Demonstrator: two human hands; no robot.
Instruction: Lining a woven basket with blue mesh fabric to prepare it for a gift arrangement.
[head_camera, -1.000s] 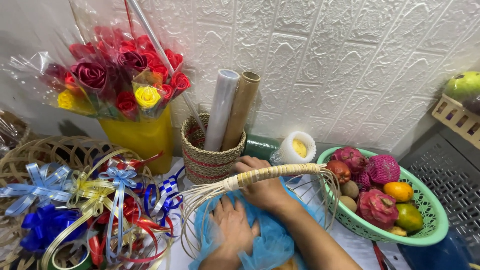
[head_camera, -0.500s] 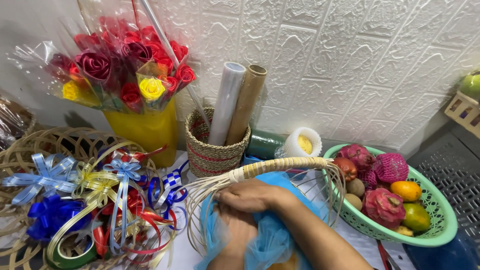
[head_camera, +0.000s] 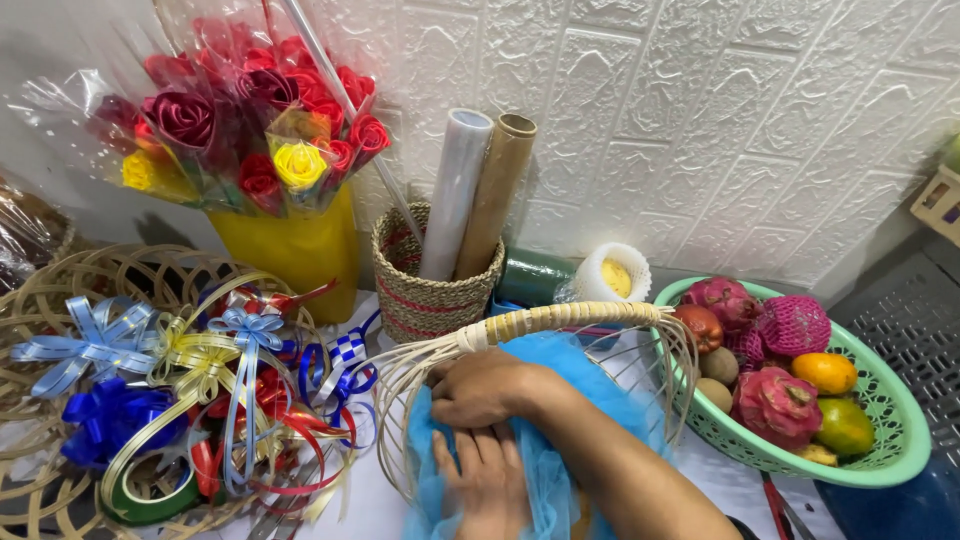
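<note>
Currently both hands sit inside the rattan basket (head_camera: 560, 320): right hand (head_camera: 480, 388) curled, fingers bunching blue mesh (head_camera: 545, 470); left hand (head_camera: 490, 480) flat, fingers spread, pressing it down.

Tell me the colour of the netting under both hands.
Light blue netting, seen best in the head view.

Hidden and cut-off items, head view

I see the left hand (head_camera: 487, 488) cut off at the bottom edge, pressed into the blue net fabric (head_camera: 545, 400), which hides the wicker basket (head_camera: 560, 322) floor. I cannot tell whether the right hand (head_camera: 480, 388) pinches the fabric. The green fruit tray (head_camera: 890, 420) hides its lower fruit; the crate at the right edge (head_camera: 940, 200) is cropped.
</note>
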